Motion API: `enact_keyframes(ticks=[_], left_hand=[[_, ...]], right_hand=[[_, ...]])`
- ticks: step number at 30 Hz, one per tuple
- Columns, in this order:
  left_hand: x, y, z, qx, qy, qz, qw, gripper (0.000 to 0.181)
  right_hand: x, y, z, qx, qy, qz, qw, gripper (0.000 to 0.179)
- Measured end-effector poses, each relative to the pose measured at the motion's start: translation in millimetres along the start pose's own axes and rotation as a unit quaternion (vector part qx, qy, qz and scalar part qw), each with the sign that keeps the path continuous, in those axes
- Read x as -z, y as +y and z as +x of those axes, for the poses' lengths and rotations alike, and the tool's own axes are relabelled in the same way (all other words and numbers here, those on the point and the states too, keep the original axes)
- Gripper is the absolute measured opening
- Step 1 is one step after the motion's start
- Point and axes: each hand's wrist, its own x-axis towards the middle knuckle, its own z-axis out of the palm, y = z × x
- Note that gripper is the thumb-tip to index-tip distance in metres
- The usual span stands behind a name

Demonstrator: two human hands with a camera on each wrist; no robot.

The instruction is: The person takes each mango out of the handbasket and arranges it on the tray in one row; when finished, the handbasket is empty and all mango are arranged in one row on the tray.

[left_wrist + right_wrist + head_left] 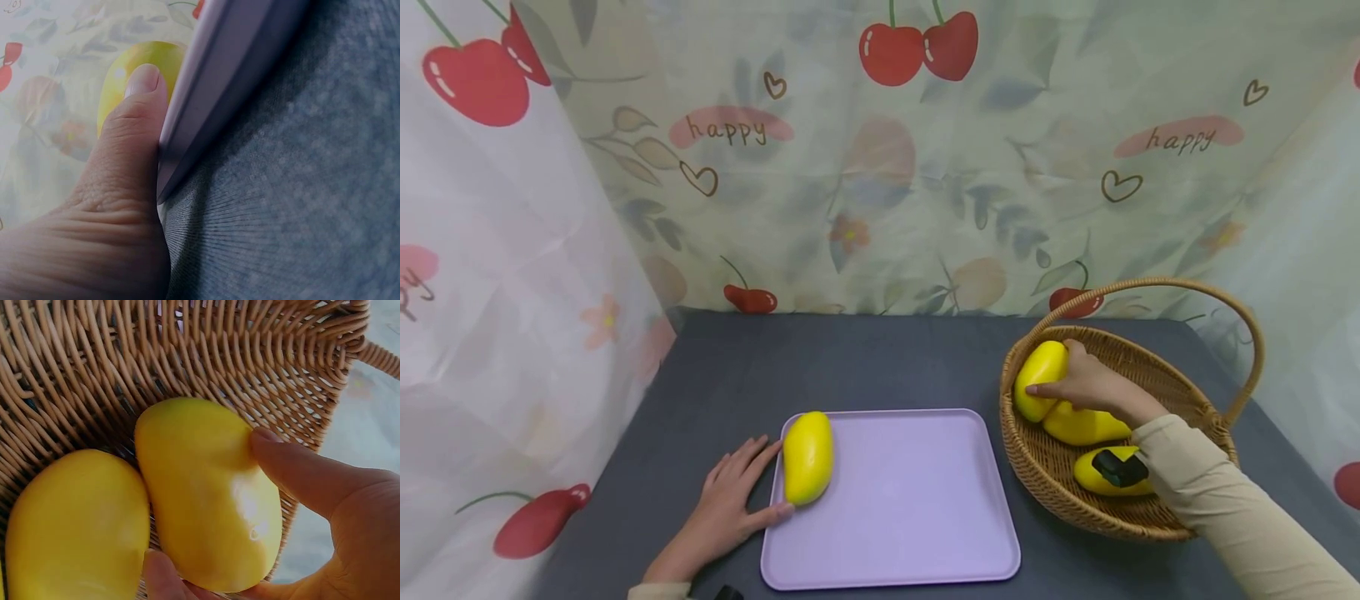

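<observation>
My right hand (1086, 379) reaches into the wicker basket (1180, 383) and grips a yellow mango (1041, 375) at its left end. In the right wrist view, thumb and fingers lie on opposite sides of that mango (206, 494), which touches a second mango (78, 531). Nearer the basket's front lies another mango (1097, 475), partly covered by the wrist's black device. My left hand (730, 500) rests at the left edge of the lilac tray (910, 500), thumb over the rim, fingers extended. Beside it on the tray lies one mango (808, 458).
A dark grey cloth (880, 358) covers the table. The basket's arched handle (1180, 283) rises above its far side. Patterned curtains (925, 167) hang behind the table and at both sides.
</observation>
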Motion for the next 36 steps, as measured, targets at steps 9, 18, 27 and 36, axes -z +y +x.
enact_keyframes(ticks=[9,18,27,36], left_hand=[[0.6,0.2,0.5,0.004,-0.005,-0.002,1.0,0.095],[0.4,-0.4,1.5,0.001,-0.004,0.002,1.0,0.094],[2.6,0.1,-0.9,-0.004,0.001,0.0,1.0,0.093],[1.7,0.0,0.2,0.002,-0.007,0.002,1.0,0.096]], right_hand=[[16,-5,-16.3,0.01,0.019,0.017,0.9996,0.114],[28,-23,-52.1,0.047,0.053,-0.05,0.9962,0.112],[22,-35,-88.8,0.101,0.084,-0.064,0.9893,0.112],[4,-51,-121.7,0.133,0.113,-0.056,0.9831,0.112]])
